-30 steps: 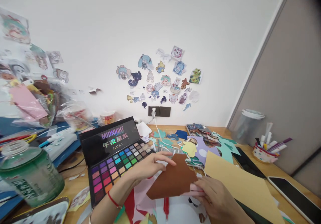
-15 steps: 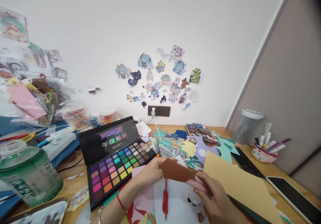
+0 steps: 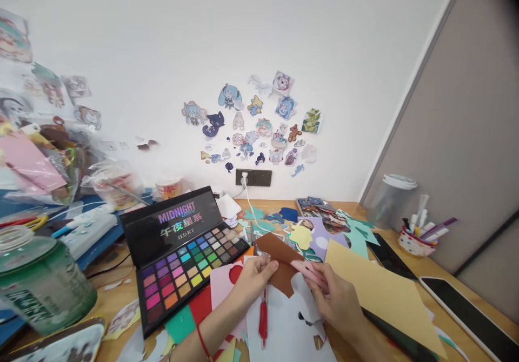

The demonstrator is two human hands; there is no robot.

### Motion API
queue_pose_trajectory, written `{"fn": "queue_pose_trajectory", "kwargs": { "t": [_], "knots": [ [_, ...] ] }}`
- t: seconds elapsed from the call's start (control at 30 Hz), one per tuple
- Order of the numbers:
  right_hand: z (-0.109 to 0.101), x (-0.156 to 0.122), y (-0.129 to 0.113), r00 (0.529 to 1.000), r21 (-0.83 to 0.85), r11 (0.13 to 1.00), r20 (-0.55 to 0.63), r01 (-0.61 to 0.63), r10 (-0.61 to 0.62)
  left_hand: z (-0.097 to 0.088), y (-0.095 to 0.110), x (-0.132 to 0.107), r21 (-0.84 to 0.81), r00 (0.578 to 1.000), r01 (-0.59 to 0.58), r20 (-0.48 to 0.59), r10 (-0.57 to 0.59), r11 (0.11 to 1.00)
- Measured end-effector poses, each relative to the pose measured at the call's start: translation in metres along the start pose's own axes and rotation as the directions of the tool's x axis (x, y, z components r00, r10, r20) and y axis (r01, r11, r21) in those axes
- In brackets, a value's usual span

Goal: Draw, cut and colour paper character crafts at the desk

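My left hand (image 3: 251,278) pinches the near left edge of a brown paper piece (image 3: 279,254), which is held tilted above the desk. My right hand (image 3: 338,300) is closed round pink-handled scissors (image 3: 310,271) that meet the brown paper's right side. A red pen (image 3: 263,319) lies on white paper (image 3: 284,335) just below the hands. Pink and red paper sheets (image 3: 221,292) lie under my left wrist.
An open eyeshadow palette (image 3: 182,254) stands at the left, with a green jar (image 3: 36,281) beyond it. A tan sheet (image 3: 381,292), paper cutouts (image 3: 320,232), a pen cup (image 3: 416,240), a clear container (image 3: 389,200) and two dark tablets (image 3: 470,308) sit at the right.
The brown paper has turned and lifted from lying flat towards me to standing tilted. My right hand has brought the scissors up to its right side. The camera shifted slightly right.
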State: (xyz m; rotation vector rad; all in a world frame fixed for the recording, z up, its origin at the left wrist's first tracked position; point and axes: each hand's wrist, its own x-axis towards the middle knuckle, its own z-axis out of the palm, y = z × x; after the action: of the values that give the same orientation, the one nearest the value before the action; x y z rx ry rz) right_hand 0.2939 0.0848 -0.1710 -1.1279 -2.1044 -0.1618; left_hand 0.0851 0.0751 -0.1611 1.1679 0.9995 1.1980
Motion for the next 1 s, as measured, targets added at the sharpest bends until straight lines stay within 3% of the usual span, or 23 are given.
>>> {"fn": "queue_pose_trajectory", "kwargs": {
  "t": [0.13, 0.3, 0.47, 0.7, 0.8, 1.0],
  "knots": [
    [0.002, 0.001, 0.001, 0.996, -0.068, 0.995, -0.045, 0.079, -0.082, 0.007, 0.000, -0.007, -0.238, 0.996, 0.091, 0.028, -0.087, 0.967],
    [0.002, 0.001, 0.003, 0.998, -0.060, 0.996, -0.007, 0.059, -0.059, 0.008, 0.012, -0.009, -0.400, 0.991, 0.134, 0.060, -0.120, 0.907],
    [0.004, 0.000, -0.001, 0.997, -0.058, 0.995, 0.009, 0.081, -0.080, 0.011, 0.010, -0.008, -0.354, 0.987, 0.131, -0.043, -0.156, 0.926],
    [0.007, -0.003, -0.015, 0.990, -0.085, 0.987, -0.010, 0.136, -0.138, 0.015, 0.004, -0.008, -0.295, 0.943, 0.160, -0.236, -0.234, 0.942],
    [0.007, -0.004, -0.017, 0.987, -0.105, 0.984, -0.051, 0.146, -0.152, 0.017, 0.004, -0.010, -0.271, 0.942, 0.175, -0.233, -0.241, 0.947],
    [0.006, -0.004, -0.014, 0.981, -0.157, 0.977, -0.107, 0.144, -0.162, 0.021, -0.007, -0.011, -0.250, 0.959, 0.231, -0.104, -0.263, 0.940]
  ]
}}
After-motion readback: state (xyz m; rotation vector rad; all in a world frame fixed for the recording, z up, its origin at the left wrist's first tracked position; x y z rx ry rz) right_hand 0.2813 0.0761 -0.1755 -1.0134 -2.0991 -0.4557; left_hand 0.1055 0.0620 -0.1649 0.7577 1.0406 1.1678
